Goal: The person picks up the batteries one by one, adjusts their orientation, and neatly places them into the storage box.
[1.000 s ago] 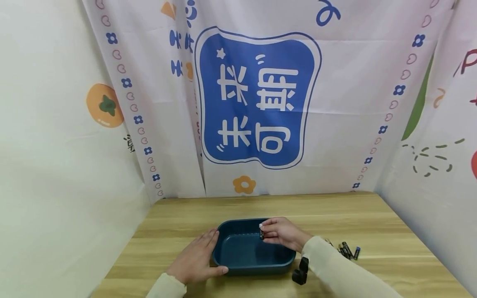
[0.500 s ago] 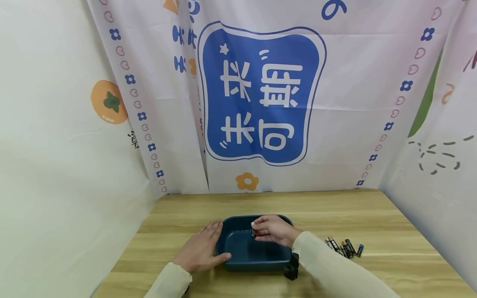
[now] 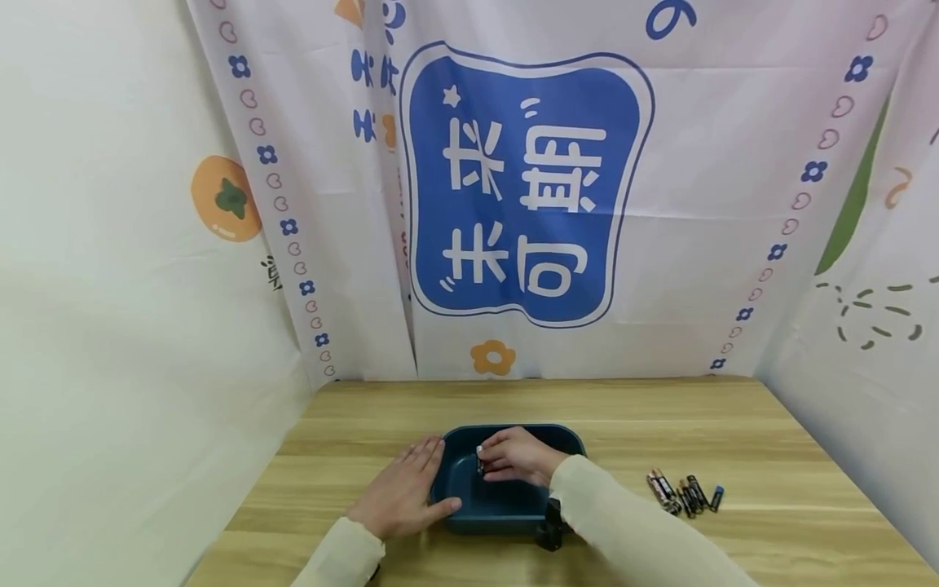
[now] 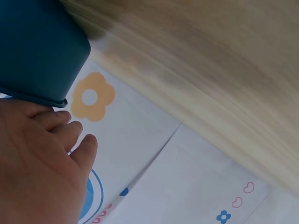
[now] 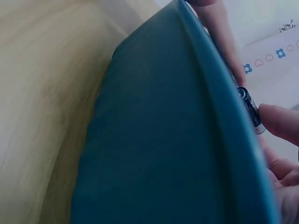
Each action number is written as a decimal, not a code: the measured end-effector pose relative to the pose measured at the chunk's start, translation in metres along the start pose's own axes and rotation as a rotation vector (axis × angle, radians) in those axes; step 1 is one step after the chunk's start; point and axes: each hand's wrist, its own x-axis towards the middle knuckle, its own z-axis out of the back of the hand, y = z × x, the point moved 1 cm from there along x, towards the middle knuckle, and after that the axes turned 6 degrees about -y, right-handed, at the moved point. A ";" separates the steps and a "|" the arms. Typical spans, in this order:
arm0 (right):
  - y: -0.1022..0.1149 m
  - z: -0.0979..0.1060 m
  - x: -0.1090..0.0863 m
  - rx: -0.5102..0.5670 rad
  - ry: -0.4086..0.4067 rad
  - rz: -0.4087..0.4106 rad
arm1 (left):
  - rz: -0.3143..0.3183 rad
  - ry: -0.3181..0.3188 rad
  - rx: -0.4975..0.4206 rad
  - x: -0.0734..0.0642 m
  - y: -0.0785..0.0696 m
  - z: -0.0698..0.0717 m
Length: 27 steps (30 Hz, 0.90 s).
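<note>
A dark teal rectangular tray (image 3: 499, 524) sits on the table in the head view. My left hand (image 3: 399, 493) rests on its left end, fingers extended along the rim and thumb near the front edge. In the left wrist view, the fingertips of that hand (image 4: 42, 158) touch the tray's rim (image 4: 42, 100). My right hand (image 3: 519, 456) is over the tray's inside and pinches a small black battery (image 3: 480, 463) with a whitish tip, held roughly upright. In the right wrist view, the tray wall (image 5: 154, 116) covers part of the hand; the battery (image 5: 251, 109) shows beyond the rim.
Several loose batteries (image 3: 693, 496) lie on the wooden table (image 3: 800, 505) to the right of the tray, one with a blue end. A printed cloth (image 3: 660, 326) hangs behind the table, with white walls at both sides. A black wrist device (image 3: 550, 528) is below my right sleeve.
My right hand has moved left across the tray with the battery between its fingers. My left hand stays on the tray's left end. The head view has shifted slightly.
</note>
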 end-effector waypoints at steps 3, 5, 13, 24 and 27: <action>-0.001 -0.005 0.004 -0.004 0.006 -0.007 | -0.005 -0.008 -0.004 0.000 -0.001 -0.001; -0.001 -0.008 0.006 -0.004 0.011 -0.010 | -0.006 -0.009 -0.002 0.000 -0.001 -0.001; -0.001 -0.016 0.015 -0.048 0.000 -0.021 | -0.017 -0.005 -0.006 0.000 0.001 0.001; -0.002 -0.035 0.023 -0.112 -0.024 -0.048 | -0.030 -0.004 -0.002 0.000 0.004 -0.002; -0.003 -0.038 0.022 -0.118 -0.037 -0.052 | -0.024 0.008 -0.011 -0.002 0.003 -0.002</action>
